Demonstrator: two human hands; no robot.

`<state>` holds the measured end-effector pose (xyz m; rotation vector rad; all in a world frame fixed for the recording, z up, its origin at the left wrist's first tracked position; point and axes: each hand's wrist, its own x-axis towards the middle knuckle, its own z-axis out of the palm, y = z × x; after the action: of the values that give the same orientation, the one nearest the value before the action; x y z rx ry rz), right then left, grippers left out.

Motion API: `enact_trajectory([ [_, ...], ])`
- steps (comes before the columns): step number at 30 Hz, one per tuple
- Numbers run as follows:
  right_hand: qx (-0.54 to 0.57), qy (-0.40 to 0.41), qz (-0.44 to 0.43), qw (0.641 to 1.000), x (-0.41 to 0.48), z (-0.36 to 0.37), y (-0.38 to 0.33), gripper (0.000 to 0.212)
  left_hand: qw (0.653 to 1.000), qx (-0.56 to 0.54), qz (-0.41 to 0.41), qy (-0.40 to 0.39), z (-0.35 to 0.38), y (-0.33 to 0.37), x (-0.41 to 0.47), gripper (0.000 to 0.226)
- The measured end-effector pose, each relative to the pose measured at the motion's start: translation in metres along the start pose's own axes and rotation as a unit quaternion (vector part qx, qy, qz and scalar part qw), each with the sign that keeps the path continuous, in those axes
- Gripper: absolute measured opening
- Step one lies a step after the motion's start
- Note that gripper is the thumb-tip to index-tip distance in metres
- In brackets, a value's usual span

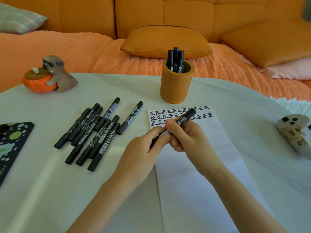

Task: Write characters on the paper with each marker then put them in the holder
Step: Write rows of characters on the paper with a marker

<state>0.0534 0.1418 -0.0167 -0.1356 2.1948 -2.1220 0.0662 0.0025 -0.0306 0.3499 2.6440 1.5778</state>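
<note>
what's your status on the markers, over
Left hand and right hand both grip one marker over the paper. Holder has three markers; loose pile lies beside the paper. Nothing blocking the holder.

- A single wide-angle view from the person's head, facing forward and down over the white table point(50, 190).
- It is close in: left hand point(139, 153) and right hand point(188, 138), both gripping one marker point(184, 117), fill the centre.
- Far off, the frame takes in the orange sofa point(185, 14); the table's far edge bows.
</note>
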Motion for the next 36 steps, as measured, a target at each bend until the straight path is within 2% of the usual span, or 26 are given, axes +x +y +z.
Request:
enact_trajectory([
  [7,0.010,-0.002,0.005,1.000,-0.001,-0.001,0.000,0.032,0.995,-0.101,-0.017,-0.015,-0.003,0.005,0.000,0.017],
  [12,0.029,0.029,0.004,0.999,-0.002,-0.004,0.001,0.027,0.999,-0.043,-0.007,-0.027,0.000,0.003,-0.003,0.021],
  [15,0.051,0.087,0.001,0.995,0.002,-0.015,0.002,0.026,0.999,-0.024,-0.035,-0.032,-0.001,0.001,-0.002,0.037],
  [19,0.084,0.181,-0.020,0.980,0.014,-0.046,0.001,0.031,0.997,-0.008,-0.060,-0.044,-0.003,-0.005,-0.003,0.013],
  [21,0.074,0.211,-0.012,0.975,0.019,-0.059,0.004,0.035,0.997,0.007,-0.057,-0.055,-0.001,-0.010,-0.003,0.017],
  [25,0.042,0.266,0.001,0.963,0.025,-0.077,0.018,0.021,0.995,0.027,-0.044,-0.081,0.003,-0.014,-0.003,0.020],
  [28,0.008,0.259,0.007,0.966,0.027,-0.083,0.025,0.007,0.997,0.030,-0.032,-0.064,0.004,-0.015,-0.003,0.019],
  [36,-0.104,0.273,0.031,0.956,0.029,-0.087,0.038,0.039,0.997,0.018,-0.054,-0.058,0.005,-0.025,-0.001,0.018],
])
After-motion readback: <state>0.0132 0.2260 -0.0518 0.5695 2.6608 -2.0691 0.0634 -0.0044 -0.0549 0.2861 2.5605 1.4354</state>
